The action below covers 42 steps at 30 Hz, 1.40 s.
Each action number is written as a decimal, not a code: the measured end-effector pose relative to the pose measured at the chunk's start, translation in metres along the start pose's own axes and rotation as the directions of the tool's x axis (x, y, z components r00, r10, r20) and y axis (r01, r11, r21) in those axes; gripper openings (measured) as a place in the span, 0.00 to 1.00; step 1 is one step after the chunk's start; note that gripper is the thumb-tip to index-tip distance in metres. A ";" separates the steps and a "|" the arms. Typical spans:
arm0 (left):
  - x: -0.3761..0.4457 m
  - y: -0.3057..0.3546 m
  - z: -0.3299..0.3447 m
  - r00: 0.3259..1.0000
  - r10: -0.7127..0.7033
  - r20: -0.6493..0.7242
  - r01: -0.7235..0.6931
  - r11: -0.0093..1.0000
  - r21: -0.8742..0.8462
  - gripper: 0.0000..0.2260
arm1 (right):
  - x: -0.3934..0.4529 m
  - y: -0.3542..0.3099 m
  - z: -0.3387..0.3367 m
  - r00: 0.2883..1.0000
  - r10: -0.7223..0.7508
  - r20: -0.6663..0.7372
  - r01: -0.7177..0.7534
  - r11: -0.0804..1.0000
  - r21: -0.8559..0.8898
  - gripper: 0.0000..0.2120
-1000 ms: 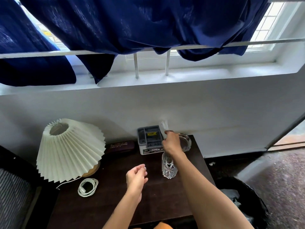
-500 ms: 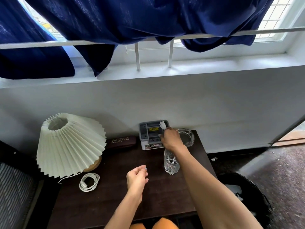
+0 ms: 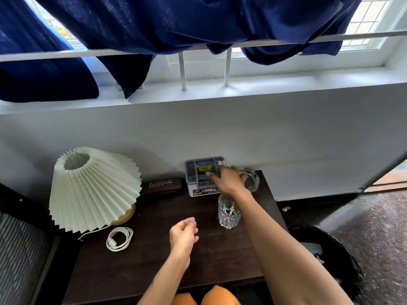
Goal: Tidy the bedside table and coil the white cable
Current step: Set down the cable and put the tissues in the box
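Note:
The dark wooden bedside table (image 3: 143,265) stands under a window wall. A coiled white cable (image 3: 120,238) lies at its front left, its lead running under the pleated white lamp (image 3: 92,188). My right hand (image 3: 228,180) reaches over the grey and white organizer box (image 3: 198,175) at the back, fingers spread on its top. A small white item (image 3: 221,162) lies in the box's back right corner, beside my fingers. My left hand (image 3: 184,235) hovers above the middle of the table, loosely curled and empty.
A dark red glasses case (image 3: 161,186) lies between lamp and box. A clear plastic bottle (image 3: 228,214) stands under my right forearm, and a glass ashtray (image 3: 252,179) sits at the back right. A black bin (image 3: 334,256) is on the floor to the right, striped bedding (image 3: 19,249) to the left.
My right hand carried the small white item from above the ashtray leftwards and down onto the organizer box. The left hand has hardly moved.

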<state>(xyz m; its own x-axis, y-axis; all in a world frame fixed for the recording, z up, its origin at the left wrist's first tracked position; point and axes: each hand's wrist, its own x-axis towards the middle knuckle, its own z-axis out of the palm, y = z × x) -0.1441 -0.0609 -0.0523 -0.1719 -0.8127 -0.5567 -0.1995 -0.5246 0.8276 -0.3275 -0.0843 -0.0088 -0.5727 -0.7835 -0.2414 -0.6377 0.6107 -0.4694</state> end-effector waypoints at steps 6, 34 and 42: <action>-0.011 0.011 0.012 0.999 -0.003 0.035 0.003 1.000 0.008 0.09 | -0.021 0.016 -0.013 0.959 0.158 -0.234 -0.066 0.931 0.358 0.20; -0.032 0.019 0.066 0.994 0.063 0.090 -0.084 0.965 0.250 0.16 | -0.113 0.049 0.052 0.943 0.323 -0.085 -0.208 0.766 0.608 0.30; -0.040 0.026 0.083 0.991 0.118 0.058 -0.127 0.971 0.201 0.16 | -0.110 0.055 0.040 0.927 0.293 -0.234 -0.100 0.795 0.599 0.30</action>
<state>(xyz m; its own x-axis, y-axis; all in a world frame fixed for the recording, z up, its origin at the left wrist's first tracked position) -0.2222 -0.0216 -0.0144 -0.2499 -0.8527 -0.4588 -0.3659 -0.3555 0.8601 -0.2792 0.0313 -0.0419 -0.8379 -0.5210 -0.1626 -0.1413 0.4949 -0.8574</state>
